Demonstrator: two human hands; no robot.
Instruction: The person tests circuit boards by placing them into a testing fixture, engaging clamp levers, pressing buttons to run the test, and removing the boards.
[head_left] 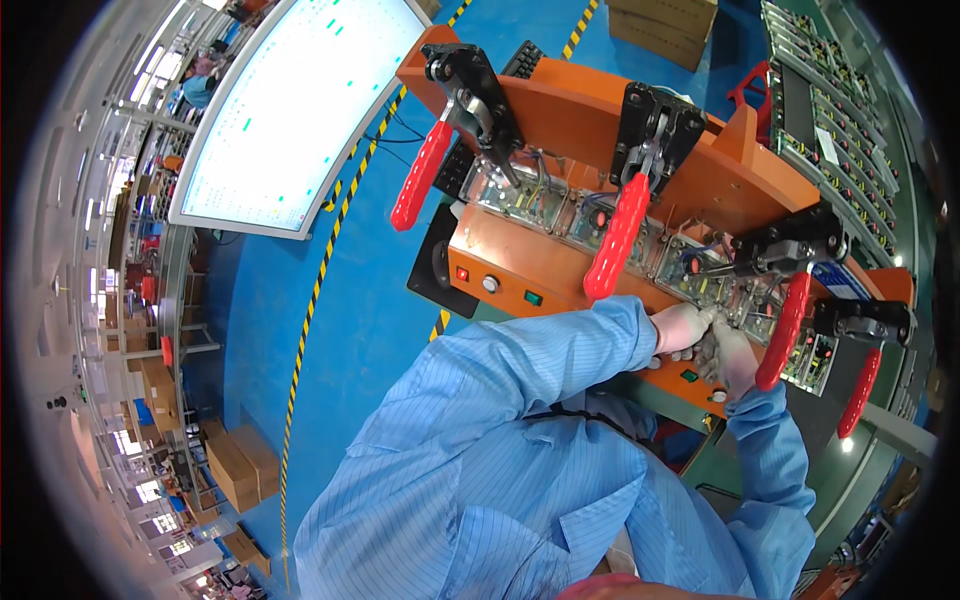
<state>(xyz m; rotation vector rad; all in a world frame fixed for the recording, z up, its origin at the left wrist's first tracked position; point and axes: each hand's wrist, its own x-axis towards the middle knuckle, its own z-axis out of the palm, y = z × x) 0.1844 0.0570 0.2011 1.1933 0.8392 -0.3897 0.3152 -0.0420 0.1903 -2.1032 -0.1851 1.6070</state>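
An orange test fixture [560, 270] stands before me, with several clear-cased circuit units [520, 198] in a row along it. My left hand [682, 328], in a pale glove, reaches to the front edge of a clear-cased unit [690, 262] right of the middle. Its fingers are pressed together there. Close beside it my gloved right hand [732, 356] has its fingers curled, and the two hands meet at the fingertips. Whatever they pinch is too small or too covered to make out. Toggle clamps with red handles [620, 238] rise over the row; another red handle [785, 335] hangs just right of my right hand.
A bright monitor [300, 110] stands at the upper left, near a black keyboard [455, 170]. Racks of circuit boards [835, 130] fill the upper right. Cardboard boxes [240, 465] sit on the blue floor, which carries yellow-black striped tape [310, 330].
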